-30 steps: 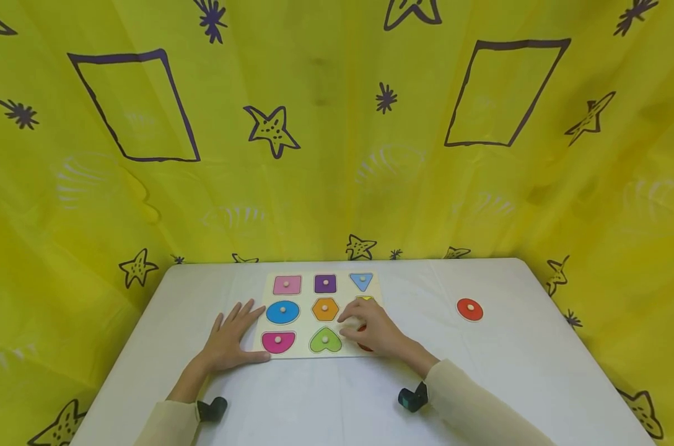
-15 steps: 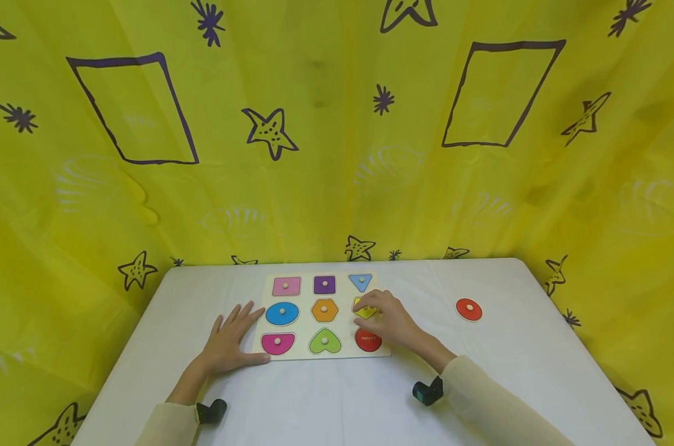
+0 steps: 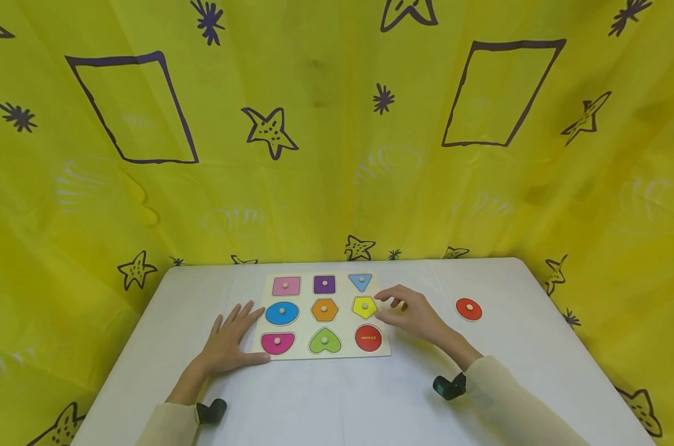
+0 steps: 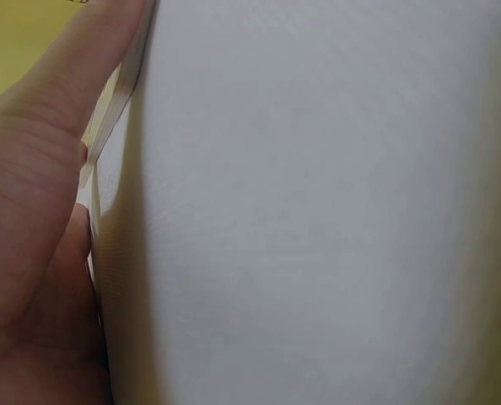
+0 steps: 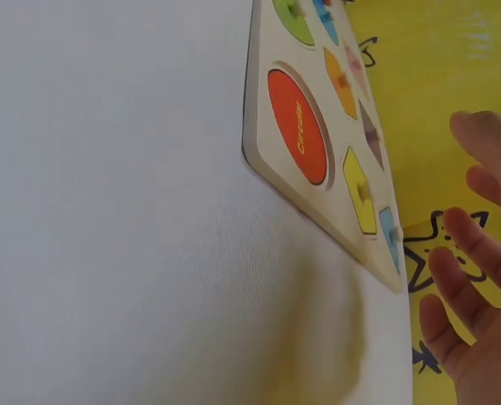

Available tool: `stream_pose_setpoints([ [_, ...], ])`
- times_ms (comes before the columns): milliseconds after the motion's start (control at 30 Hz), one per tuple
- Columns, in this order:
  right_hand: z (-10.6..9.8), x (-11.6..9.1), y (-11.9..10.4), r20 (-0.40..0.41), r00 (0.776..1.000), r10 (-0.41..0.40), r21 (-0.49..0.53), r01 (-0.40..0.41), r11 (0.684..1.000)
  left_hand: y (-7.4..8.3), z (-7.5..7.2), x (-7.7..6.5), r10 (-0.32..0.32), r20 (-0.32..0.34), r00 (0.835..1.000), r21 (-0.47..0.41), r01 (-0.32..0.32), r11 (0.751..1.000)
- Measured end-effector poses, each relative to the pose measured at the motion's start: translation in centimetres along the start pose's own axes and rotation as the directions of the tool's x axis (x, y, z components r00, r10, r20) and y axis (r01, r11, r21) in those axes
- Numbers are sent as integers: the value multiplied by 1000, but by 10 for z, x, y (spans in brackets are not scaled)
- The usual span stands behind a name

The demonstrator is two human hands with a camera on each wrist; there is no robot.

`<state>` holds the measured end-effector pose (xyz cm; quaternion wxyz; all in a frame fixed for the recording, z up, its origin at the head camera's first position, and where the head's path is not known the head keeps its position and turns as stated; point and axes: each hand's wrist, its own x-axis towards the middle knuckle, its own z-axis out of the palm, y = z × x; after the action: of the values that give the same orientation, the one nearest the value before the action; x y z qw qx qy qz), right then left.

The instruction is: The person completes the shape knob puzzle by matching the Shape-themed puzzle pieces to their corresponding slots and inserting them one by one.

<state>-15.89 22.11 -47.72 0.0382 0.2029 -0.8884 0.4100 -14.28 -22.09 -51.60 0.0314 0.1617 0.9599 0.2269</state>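
A pale shape-puzzle board [image 3: 345, 322] lies flat on the table, with knobbed pieces seated in rows. My left hand [image 3: 230, 342] is spread at the board's left side, its thumb touching the front left corner and its fingertips at the left edge. Beside the right edge my right hand [image 3: 412, 313] is raised, fingers loosely bent and nothing between them. Nearest to it is the yellow pentagon piece [image 3: 365, 306]. The front right recess [image 3: 368, 338] shows a red printed circle bearing a word. A red round piece [image 3: 469, 309] with a knob rests on the table farther right.
White cloth covers the table [image 3: 337, 402]. A yellow curtain [image 3: 315, 204] with starfish drawings hangs right behind its back edge and around the sides. Dark wrist cameras [image 3: 450, 386] sit at both wrists.
My right hand has moved from over the board's right column out past its right edge, uncovering the yellow pentagon and the red recess. The left hand has stayed put.
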Motion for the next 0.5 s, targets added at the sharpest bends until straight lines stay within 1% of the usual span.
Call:
stream_pose_setpoints([
  [167,-13,-7,7,-9,999,52,-15,-52,999,1,-1,0,1,-3,1000,-7,-1,1000],
  [333,-25,-15,14,-41,993,107,-19,-108,994,1,-1,0,-2,2,1000,-4,2,1000],
  [500,-39,-25,26,-71,988,134,-25,-136,990,1,-2,0,-6,8,1000,-12,6,1000],
])
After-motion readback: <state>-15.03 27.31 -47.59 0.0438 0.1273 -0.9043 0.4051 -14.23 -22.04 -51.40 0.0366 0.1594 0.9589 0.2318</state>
